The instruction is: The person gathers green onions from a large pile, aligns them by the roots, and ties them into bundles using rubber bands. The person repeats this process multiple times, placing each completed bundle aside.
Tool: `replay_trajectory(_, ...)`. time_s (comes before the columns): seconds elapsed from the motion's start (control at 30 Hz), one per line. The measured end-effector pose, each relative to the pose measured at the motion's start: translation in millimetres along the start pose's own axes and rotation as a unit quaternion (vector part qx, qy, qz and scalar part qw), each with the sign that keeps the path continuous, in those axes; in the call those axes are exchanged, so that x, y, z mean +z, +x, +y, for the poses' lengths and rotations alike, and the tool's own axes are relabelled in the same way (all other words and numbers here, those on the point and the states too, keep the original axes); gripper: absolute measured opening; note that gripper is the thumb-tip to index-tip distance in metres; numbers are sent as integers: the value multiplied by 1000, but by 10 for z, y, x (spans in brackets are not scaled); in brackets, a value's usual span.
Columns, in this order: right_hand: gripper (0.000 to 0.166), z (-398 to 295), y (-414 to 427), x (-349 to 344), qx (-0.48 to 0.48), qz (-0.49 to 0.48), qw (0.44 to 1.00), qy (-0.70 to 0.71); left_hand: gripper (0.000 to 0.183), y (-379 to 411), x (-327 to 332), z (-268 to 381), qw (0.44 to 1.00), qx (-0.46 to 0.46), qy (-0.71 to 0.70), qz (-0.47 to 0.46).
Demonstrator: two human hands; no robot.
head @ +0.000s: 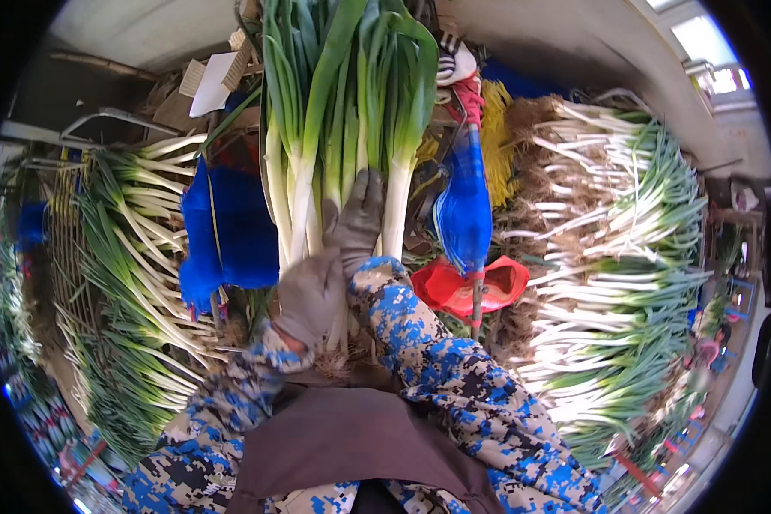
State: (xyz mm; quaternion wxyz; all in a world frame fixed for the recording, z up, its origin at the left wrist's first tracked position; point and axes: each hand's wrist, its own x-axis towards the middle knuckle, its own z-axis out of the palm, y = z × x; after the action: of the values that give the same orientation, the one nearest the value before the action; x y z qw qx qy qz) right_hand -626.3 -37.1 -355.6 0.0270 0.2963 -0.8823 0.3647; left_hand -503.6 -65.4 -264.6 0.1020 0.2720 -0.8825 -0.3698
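Observation:
A bunch of long Welsh onions [395,193] lies in front of me, green leaves away from me and roots near my apron [360,437]. My right hand [358,221], in a grey-brown glove, rests on the white stalks with its fingers stretched toward the leaves and its thumb apart. Whether it grips a stalk beneath the palm is hidden. Nearer to me, my gloved left hand [311,295] is blurred and bent over the lower stalks, next to the right wrist. Its fingertips are hidden.
More Welsh onions lie piled at the left [148,212] and right [617,283]. Blue woven material [231,225] hangs left of the bunch. At the right stand a blue-wrapped post [466,205], a red bag [437,283] and yellow strands [498,141]. Cardboard [231,70] sits at the back.

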Motion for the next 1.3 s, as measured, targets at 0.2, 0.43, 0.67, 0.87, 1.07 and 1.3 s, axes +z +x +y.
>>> replay_trajectory(0.2,73,132,-1078,157,35,-72,991,-103,66,1589,164,-173,881,328,292,-178)
replay_trajectory(0.43,65,6,-926,5,18,47,996,-79,67,1562,424,-351,892,370,240,-101)
replay_trajectory(0.67,68,-115,-1000,-177,31,65,997,-8,65,1592,416,-439,884,394,232,-100)
replay_trajectory(0.87,58,274,-833,-466,292,-54,951,-81,61,1666,376,-238,813,507,240,-158)
replay_trajectory(1.07,40,225,-795,-536,310,-131,939,-75,52,1933,309,-223,774,533,260,-222)
replay_trajectory(1.3,47,266,-830,-460,315,-65,947,5,79,2680,270,205,705,609,291,-217)
